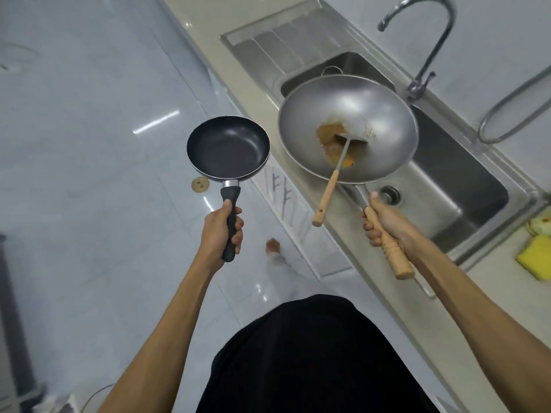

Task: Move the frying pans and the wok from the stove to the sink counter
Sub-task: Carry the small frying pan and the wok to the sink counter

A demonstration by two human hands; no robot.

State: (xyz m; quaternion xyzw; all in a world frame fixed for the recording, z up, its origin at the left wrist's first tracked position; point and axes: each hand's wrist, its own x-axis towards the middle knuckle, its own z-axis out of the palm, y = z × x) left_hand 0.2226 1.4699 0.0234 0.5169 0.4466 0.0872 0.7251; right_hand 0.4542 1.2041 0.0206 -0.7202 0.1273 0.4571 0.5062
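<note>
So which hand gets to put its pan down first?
Probably the right hand: its wok already hangs over the sink. The left hand's frying pan is out over the floor.

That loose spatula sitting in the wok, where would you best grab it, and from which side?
Best by the wooden handle of the spatula, probably coming from the near side, the person's own. Its metal blade lies in the brown food at the bottom of the wok, while the handle slopes up and sticks out past the near rim, bare and free. The right hand is busy with the wok's handle.
</note>
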